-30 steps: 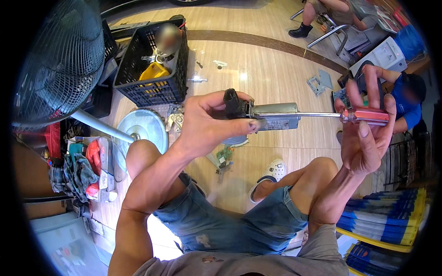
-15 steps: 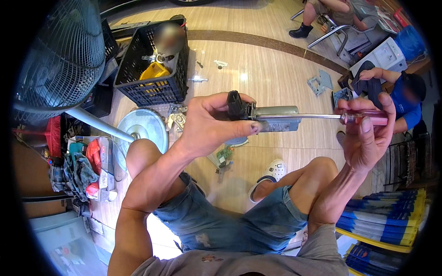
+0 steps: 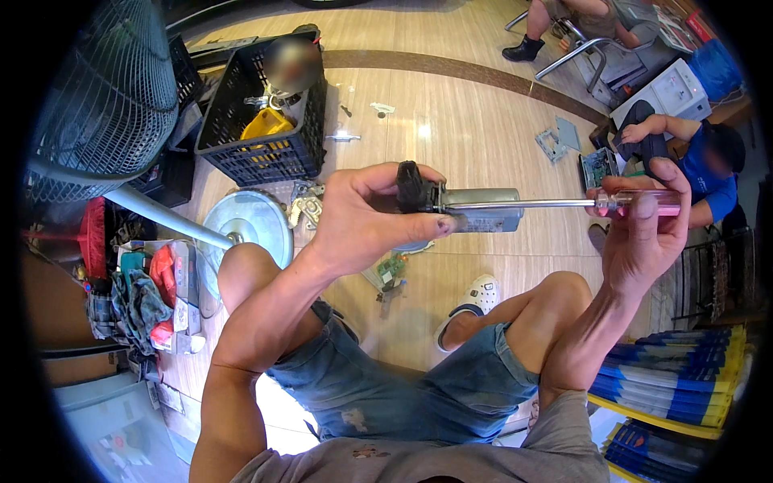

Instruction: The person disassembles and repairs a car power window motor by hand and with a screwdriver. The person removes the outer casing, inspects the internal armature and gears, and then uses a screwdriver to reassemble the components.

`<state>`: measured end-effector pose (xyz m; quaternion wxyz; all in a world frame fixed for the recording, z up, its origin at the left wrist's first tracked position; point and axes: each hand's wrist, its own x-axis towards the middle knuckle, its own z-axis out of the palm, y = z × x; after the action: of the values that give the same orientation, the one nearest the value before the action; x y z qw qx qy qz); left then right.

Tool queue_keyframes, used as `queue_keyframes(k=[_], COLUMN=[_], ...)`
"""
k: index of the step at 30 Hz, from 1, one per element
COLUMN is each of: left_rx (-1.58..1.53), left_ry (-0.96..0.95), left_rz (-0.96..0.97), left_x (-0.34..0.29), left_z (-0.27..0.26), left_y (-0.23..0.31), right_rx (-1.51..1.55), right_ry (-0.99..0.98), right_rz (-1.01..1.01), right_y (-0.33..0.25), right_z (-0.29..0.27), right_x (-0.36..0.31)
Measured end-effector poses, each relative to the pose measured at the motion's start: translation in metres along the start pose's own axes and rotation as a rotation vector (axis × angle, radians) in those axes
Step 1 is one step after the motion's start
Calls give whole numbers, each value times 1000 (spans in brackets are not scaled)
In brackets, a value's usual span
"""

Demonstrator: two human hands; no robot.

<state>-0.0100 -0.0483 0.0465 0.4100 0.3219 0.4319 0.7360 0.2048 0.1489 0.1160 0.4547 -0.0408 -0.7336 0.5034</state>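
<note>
My left hand (image 3: 362, 213) is closed around the black end of a small motor (image 3: 487, 211) with a grey metal casing, held up above the floor. In my right hand (image 3: 644, 229) is a screwdriver (image 3: 636, 203) with a clear reddish handle, its fingers wrapped around the grip. The long steel shaft lies level across the front of the motor casing. Its tip reaches the black part beside my left thumb; whether it sits in a screw there I cannot tell.
At the far left stand a black plastic crate (image 3: 262, 161) holding a yellow part and a large fan (image 3: 105, 105) on a round base (image 3: 270, 225). Loose metal parts (image 3: 306, 211) and a green circuit board (image 3: 392, 267) lie on the floor. A person in blue (image 3: 708, 181) crouches at right.
My right fingers have shifted around the screwdriver handle, and the handle appears turned. The motor and my left hand stay almost in place.
</note>
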Motion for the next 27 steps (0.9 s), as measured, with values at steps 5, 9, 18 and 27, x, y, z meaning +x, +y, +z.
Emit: queue_keyframes(k=[5,9,18,27], left_rx=[143,138,150,50], left_ry=[-62,-53,-52,18], left_rz=[32,17,62,25], left_x=[0,0,1,2], left_z=[-5,-4,-6,-2], left_y=[-7,-5,-5,-1], right_rx=[252,361,362,-26], right_ry=[143,20,143,-29], right_rz=[-77,-110,-75,-123], right_y=[1,1,-8,0], right_z=[36,20,45,6], right_x=[9,9,9,3])
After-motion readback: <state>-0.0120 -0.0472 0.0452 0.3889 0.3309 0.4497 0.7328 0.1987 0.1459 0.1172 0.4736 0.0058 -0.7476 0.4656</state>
